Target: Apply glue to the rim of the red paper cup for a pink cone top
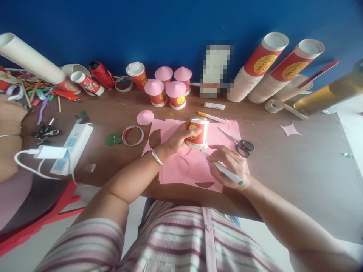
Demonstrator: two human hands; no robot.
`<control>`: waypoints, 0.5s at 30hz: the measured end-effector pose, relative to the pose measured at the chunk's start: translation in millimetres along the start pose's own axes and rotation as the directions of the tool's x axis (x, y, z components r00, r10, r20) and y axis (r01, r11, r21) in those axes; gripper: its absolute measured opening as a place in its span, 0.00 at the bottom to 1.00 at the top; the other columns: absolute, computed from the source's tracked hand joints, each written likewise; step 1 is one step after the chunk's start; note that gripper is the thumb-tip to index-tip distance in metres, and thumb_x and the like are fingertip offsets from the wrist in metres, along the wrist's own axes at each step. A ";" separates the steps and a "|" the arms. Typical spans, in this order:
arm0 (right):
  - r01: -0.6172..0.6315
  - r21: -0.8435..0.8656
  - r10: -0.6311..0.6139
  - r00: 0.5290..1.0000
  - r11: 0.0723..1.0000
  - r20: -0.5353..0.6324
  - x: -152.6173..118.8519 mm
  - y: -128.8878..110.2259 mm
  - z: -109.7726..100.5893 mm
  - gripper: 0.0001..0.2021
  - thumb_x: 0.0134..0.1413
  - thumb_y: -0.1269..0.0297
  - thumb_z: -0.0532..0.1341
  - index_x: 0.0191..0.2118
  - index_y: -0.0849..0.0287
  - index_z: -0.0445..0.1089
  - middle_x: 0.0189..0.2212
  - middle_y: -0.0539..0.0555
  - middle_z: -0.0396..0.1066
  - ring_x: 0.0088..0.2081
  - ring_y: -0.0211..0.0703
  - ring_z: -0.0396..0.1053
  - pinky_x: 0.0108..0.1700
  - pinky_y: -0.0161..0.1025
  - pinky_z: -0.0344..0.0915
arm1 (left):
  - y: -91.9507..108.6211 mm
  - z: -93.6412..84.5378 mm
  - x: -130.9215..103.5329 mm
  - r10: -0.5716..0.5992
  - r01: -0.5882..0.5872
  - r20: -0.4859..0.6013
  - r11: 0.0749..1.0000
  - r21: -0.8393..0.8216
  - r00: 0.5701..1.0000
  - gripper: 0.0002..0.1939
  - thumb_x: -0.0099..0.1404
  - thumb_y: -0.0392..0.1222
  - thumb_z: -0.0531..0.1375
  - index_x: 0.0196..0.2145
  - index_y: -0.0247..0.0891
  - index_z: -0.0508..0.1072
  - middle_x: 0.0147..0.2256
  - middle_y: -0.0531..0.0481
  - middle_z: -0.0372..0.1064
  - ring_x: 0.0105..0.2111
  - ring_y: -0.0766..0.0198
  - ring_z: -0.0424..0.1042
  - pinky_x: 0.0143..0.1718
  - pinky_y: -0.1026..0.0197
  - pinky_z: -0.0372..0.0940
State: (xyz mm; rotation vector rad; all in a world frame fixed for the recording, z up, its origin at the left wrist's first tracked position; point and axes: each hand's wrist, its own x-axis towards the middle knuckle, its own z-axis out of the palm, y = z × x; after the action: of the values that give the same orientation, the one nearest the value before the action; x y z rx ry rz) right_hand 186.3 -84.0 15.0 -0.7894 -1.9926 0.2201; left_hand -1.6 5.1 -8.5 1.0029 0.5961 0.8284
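Note:
My left hand grips a red paper cup with a gold emblem, held over pink paper sheets. Dark line marks run along the cup's white lower band. In my right hand is a white marker with a dark green end; its tip points up at the cup's lower edge, and I cannot tell if it touches. Scissors lie to the right on the pink paper, and an orange-capped marker lies behind the cup. Cut holes and drawn arcs show in the paper.
Several red cups with pink paper cones stand at the back. Tall cup stacks, a glue stick and a tape roll are behind, to the right. At left lie a power strip and a cut cup ring. Another person's arm is far left.

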 end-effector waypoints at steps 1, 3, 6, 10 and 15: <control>0.007 0.012 -0.007 1.000 1.000 0.001 -0.2 0.2 0.5 0.14 0.55 0.80 0.60 0.43 0.54 0.67 0.27 0.47 0.72 0.27 0.39 0.74 0.44 0.47 0.81 | 0.4 0.2 0.0 -0.002 0.002 -0.002 1.000 -0.003 1.000 0.15 0.61 0.49 0.66 0.40 0.36 0.73 0.39 0.48 0.71 0.37 0.63 0.68 0.37 0.60 0.63; 0.021 0.030 -0.021 1.000 0.999 0.005 -0.6 0.4 1.3 0.15 0.54 0.81 0.61 0.44 0.55 0.67 0.28 0.47 0.73 0.27 0.39 0.73 0.46 0.49 0.81 | 0.9 0.3 0.0 -0.010 0.010 0.008 1.000 -0.018 1.000 0.16 0.61 0.49 0.66 0.41 0.36 0.74 0.38 0.49 0.70 0.36 0.63 0.68 0.37 0.60 0.64; 0.031 0.033 -0.031 1.000 0.999 0.003 -1.2 0.6 2.0 0.15 0.54 0.81 0.61 0.44 0.55 0.67 0.28 0.47 0.73 0.29 0.40 0.75 0.49 0.50 0.80 | 0.0 0.0 0.9 -0.003 0.004 0.019 1.000 -0.022 1.000 0.15 0.61 0.49 0.66 0.41 0.36 0.74 0.36 0.49 0.70 0.35 0.63 0.69 0.37 0.61 0.64; 0.024 0.033 -0.024 1.000 0.999 -0.001 -2.1 1.3 2.4 0.15 0.54 0.80 0.61 0.44 0.55 0.68 0.28 0.47 0.73 0.30 0.41 0.76 0.49 0.51 0.81 | -4.9 -1.9 3.5 0.018 -0.017 0.004 0.999 -0.042 1.000 0.16 0.62 0.49 0.66 0.44 0.37 0.76 0.40 0.47 0.72 0.39 0.60 0.71 0.40 0.59 0.66; 0.001 0.038 -0.002 1.000 0.999 0.019 -3.4 1.8 2.2 0.14 0.56 0.79 0.61 0.44 0.53 0.68 0.28 0.46 0.73 0.33 0.43 0.78 0.48 0.51 0.81 | -8.9 -2.2 3.6 0.003 -0.008 -0.051 0.996 -0.089 0.999 0.17 0.63 0.49 0.65 0.47 0.39 0.76 0.43 0.47 0.74 0.44 0.57 0.73 0.45 0.56 0.66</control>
State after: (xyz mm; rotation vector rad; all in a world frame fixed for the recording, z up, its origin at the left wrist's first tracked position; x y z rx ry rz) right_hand 186.4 -84.3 10.6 -0.7637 -2.0006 0.2648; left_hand 1.7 6.7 -17.7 0.9049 0.5953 0.8802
